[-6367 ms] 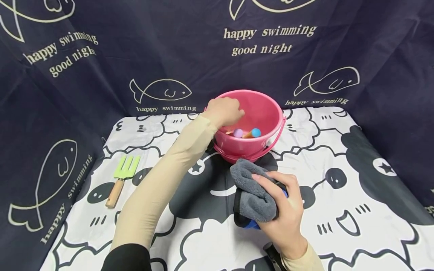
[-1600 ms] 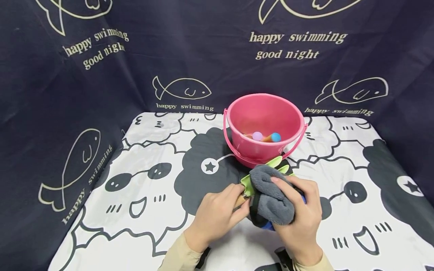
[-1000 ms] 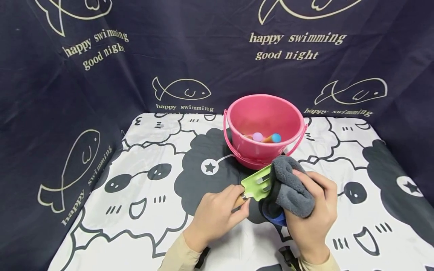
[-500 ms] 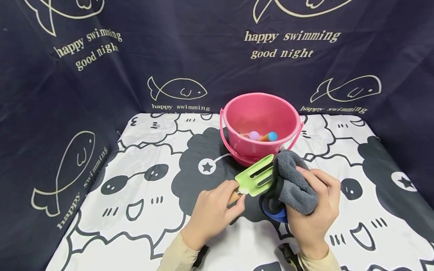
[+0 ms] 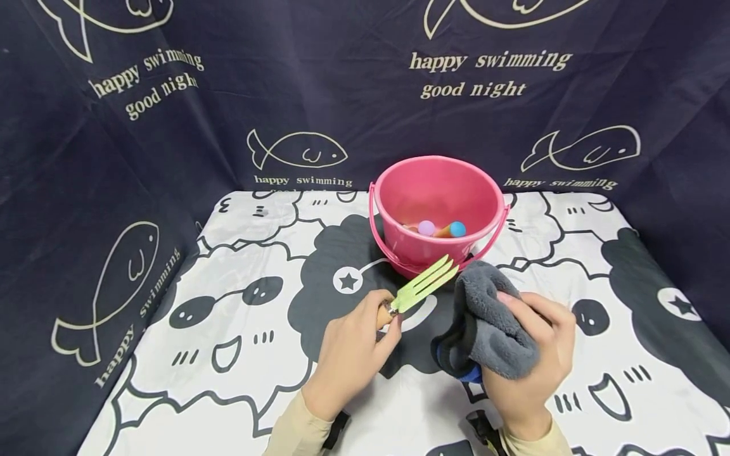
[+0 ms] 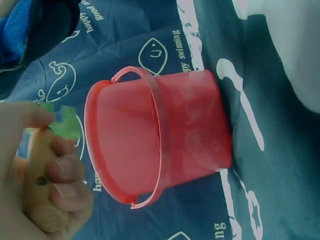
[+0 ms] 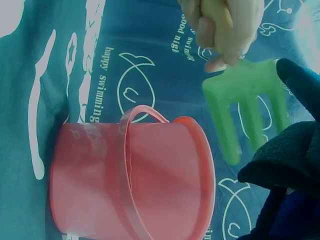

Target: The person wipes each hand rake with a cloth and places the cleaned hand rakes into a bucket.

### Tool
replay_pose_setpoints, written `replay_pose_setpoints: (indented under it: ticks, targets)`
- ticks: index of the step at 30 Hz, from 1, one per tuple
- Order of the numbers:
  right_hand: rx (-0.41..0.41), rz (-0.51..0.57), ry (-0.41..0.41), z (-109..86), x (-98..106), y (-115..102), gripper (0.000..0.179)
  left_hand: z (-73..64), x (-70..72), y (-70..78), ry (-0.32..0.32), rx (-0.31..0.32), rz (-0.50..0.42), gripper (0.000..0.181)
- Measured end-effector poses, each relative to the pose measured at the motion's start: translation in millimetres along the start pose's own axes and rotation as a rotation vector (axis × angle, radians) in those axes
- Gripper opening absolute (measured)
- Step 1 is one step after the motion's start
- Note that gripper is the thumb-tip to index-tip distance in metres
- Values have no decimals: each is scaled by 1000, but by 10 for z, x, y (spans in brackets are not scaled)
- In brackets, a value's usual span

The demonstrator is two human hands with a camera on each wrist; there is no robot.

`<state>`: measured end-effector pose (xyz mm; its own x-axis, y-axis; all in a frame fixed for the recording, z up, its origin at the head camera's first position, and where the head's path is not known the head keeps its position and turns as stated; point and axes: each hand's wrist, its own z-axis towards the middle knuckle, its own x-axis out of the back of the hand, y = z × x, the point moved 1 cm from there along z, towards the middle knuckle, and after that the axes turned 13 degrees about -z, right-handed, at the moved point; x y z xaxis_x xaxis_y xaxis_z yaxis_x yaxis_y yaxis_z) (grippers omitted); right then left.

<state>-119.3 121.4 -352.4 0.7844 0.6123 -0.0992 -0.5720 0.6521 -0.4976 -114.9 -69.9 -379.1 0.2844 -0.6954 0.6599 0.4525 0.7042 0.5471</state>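
My left hand [image 5: 345, 358] grips the wooden handle [image 6: 40, 180] of a small garden fork [image 5: 421, 286]. Its light-green head has three prongs, pointing up and right, seen nearly edge-on in the head view. A thick folded cloth [image 5: 495, 320], fluffy grey with black edging and a blue underside, is held in my right hand [image 5: 533, 364]. Between cloth and prongs there is a small gap in the head view. The right wrist view shows the flat green head [image 7: 240, 92] beside the dark cloth [image 7: 287, 160]; whether they touch there I cannot tell.
Just beyond both hands a pink bucket [image 5: 419, 250] stands upright, its handle hanging at the front. Inside show a purple ball-shaped end [image 5: 426, 228] and a blue one [image 5: 457, 229]. A patterned white-and-black cloth [image 5: 228, 354] covers the table; a navy curtain [image 5: 308, 82] encloses back and sides.
The fork, first lying at the left while my left hand was over the bucket, is now in that hand. The cloth has come off its prongs to the right, and the fork has turned edge-on.
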Motion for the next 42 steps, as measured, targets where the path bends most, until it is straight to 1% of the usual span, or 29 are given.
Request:
replay_pose_setpoints:
  ticks: [3,6,9,12,16,20,22,25,27,30,33,38,42]
  targets:
    - [26,50,-8,4,-9,-56,33,4,3,-4,4,20,0,23]
    - [61,142,-38,-5,-24,-116,30,5,5,-17,22,4,12,23]
    - [119,239,-102,-18,-37,-149,31,3,4,-27,45,-15,22,24]
    - [188,278,-197,-36,-30,-149,37,-4,-6,-31,55,-34,31,25]
    - [272,245,-304,-73,-33,-137,44,-19,-22,-25,39,-42,36,26]
    - [340,186,-360,-119,-49,-128,43,-33,-31,-18,15,-50,13,33]
    - [370,159,-389,-139,-53,-115,41,-38,-33,-14,12,-69,-3,35]
    - [400,99,-447,-168,-49,-86,39,-43,-33,-13,19,-112,-5,30]
    - [411,66,-466,-187,-45,-68,37,-43,-29,-12,29,-144,-4,27]
    - [415,45,-466,-210,-44,-52,36,-39,-19,-9,47,-186,6,28]
    - [413,43,-458,-219,-44,-52,36,-34,-12,-7,61,-213,8,28]
    - [414,42,-452,-209,-53,-64,36,-32,0,2,72,-230,20,28]
    - [425,42,-428,-203,-63,-72,37,-31,0,5,78,-245,22,26]
